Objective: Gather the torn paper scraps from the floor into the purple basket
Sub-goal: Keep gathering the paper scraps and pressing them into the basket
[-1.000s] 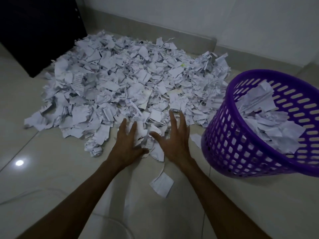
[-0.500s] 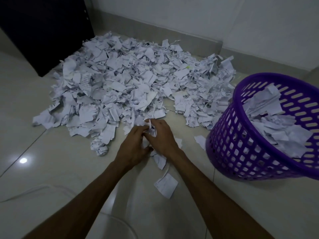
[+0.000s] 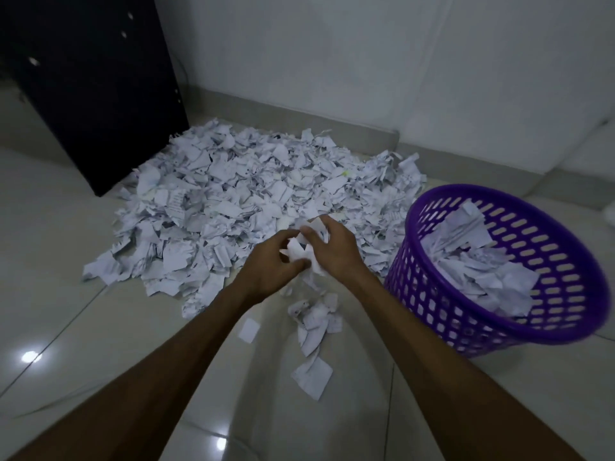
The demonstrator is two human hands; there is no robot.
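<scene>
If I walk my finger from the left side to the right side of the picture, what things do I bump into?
Dark cabinet → big pile of paper scraps → left hand → bunch of scraps gripped by both hands → right hand → purple basket, partly filled with scraps.

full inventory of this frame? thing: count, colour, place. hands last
scrap pile: one big heap, white, on the floor against the wall, ahead of the hands
loose scraps: a small scatter, white, on the floor below the hands, near side of the pile
held scraps: one bunch, white, between both hands
purple basket: one, purple, on the floor at right, tilted, partly filled with white scraps
cabinet: one, black, upper left, beside the pile
floor: glossy pale tiles
wall: white, behind the pile
left hand: grips the bunch from the left
right hand: grips the bunch from the right
</scene>
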